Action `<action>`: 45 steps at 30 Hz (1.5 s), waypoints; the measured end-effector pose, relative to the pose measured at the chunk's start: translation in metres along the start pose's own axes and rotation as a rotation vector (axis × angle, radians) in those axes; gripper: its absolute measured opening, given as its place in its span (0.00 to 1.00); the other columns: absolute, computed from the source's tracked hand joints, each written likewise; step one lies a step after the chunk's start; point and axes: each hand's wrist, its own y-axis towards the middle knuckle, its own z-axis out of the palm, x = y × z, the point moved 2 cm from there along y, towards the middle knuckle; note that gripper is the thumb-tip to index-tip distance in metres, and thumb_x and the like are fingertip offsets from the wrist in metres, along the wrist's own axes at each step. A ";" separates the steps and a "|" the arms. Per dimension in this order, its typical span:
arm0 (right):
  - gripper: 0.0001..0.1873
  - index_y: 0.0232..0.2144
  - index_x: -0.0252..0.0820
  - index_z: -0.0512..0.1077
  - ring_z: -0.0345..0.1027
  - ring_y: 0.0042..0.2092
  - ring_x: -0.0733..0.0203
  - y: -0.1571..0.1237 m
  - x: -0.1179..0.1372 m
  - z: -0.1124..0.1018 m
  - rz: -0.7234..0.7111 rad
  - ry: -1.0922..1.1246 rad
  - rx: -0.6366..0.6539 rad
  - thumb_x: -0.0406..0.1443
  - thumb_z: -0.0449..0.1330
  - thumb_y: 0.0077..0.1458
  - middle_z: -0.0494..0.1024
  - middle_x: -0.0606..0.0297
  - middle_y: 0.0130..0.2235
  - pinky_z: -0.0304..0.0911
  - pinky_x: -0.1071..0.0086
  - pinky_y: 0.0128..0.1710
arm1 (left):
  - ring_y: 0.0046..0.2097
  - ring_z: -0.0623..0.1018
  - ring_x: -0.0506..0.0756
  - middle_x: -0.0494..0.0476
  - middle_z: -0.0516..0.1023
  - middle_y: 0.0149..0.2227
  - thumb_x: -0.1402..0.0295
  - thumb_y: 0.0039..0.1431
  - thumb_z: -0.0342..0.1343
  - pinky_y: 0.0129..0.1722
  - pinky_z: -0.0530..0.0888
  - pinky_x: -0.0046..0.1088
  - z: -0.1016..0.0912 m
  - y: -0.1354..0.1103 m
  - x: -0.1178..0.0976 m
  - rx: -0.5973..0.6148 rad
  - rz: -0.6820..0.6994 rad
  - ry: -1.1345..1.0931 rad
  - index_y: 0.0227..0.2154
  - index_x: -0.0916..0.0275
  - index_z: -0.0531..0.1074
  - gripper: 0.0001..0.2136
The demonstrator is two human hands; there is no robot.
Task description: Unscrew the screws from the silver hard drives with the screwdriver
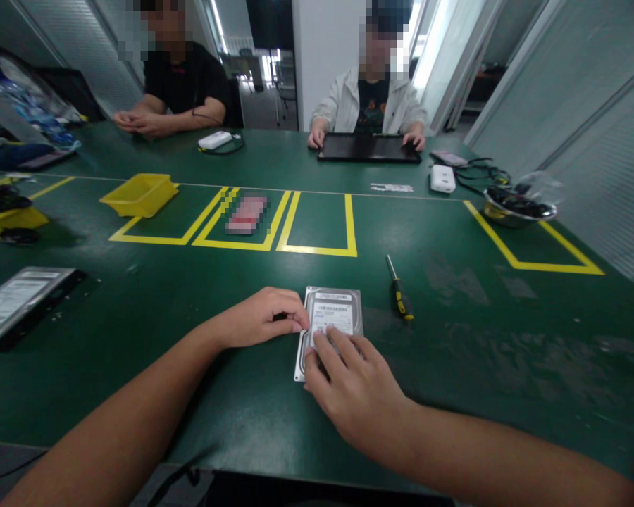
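A silver hard drive (338, 310) with a white printed label lies flat on the green table in front of me. From the left, my left hand (267, 317) pinches at the drive's left edge, thumb and fingertips close together. My right hand (356, 384) rests over the drive's lower part, its fingers spread on the label and covering some of it. To the right of the drive lies a black and yellow screwdriver (399, 292), its shaft pointing away from me.
A larger drive-like metal unit (21, 299) lies at the left. Yellow tape outlines (317, 250) mark the table beyond my hands, near a yellow bin (142, 196) and a metal bowl (518, 211). Two people sit opposite; one holds a dark flat panel (370, 148).
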 end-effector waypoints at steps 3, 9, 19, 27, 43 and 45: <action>0.16 0.51 0.35 0.71 0.68 0.56 0.41 0.001 -0.001 0.001 0.005 -0.003 0.004 0.34 0.51 0.65 0.74 0.48 0.56 0.68 0.51 0.47 | 0.40 0.76 0.52 0.56 0.78 0.38 0.70 0.65 0.54 0.42 0.71 0.27 0.000 0.000 0.000 -0.004 0.011 -0.001 0.38 0.62 0.78 0.07; 0.17 0.52 0.36 0.70 0.68 0.56 0.40 0.000 0.000 0.000 0.001 -0.003 0.019 0.35 0.50 0.65 0.73 0.49 0.56 0.69 0.50 0.47 | 0.40 0.77 0.52 0.56 0.78 0.37 0.69 0.65 0.56 0.42 0.71 0.28 0.000 -0.001 0.000 0.000 0.014 -0.012 0.38 0.62 0.78 0.06; 0.16 0.52 0.36 0.71 0.69 0.55 0.42 0.000 -0.002 0.000 -0.004 -0.002 0.018 0.35 0.51 0.65 0.74 0.48 0.55 0.69 0.51 0.46 | 0.37 0.76 0.52 0.56 0.78 0.36 0.66 0.64 0.58 0.39 0.71 0.27 0.001 0.001 0.003 -0.019 -0.007 -0.052 0.38 0.63 0.77 0.07; 0.16 0.52 0.35 0.70 0.68 0.56 0.41 0.001 -0.001 0.000 -0.007 -0.006 0.023 0.35 0.51 0.66 0.74 0.48 0.55 0.69 0.51 0.46 | 0.37 0.76 0.51 0.54 0.77 0.35 0.67 0.62 0.59 0.39 0.70 0.26 0.001 0.001 0.005 -0.009 -0.039 -0.071 0.35 0.64 0.75 0.05; 0.16 0.51 0.36 0.71 0.69 0.54 0.42 0.001 -0.002 0.002 -0.008 -0.002 0.015 0.35 0.50 0.66 0.75 0.50 0.54 0.69 0.51 0.45 | 0.37 0.75 0.51 0.53 0.76 0.35 0.69 0.61 0.59 0.39 0.71 0.26 0.004 0.002 0.010 0.024 -0.063 -0.146 0.36 0.64 0.75 0.04; 0.16 0.51 0.36 0.71 0.69 0.54 0.42 0.001 -0.002 0.002 -0.007 -0.002 0.014 0.35 0.50 0.66 0.75 0.50 0.54 0.69 0.51 0.45 | 0.37 0.75 0.51 0.53 0.76 0.35 0.69 0.61 0.59 0.39 0.71 0.26 0.004 0.001 0.011 0.026 -0.061 -0.145 0.36 0.64 0.75 0.04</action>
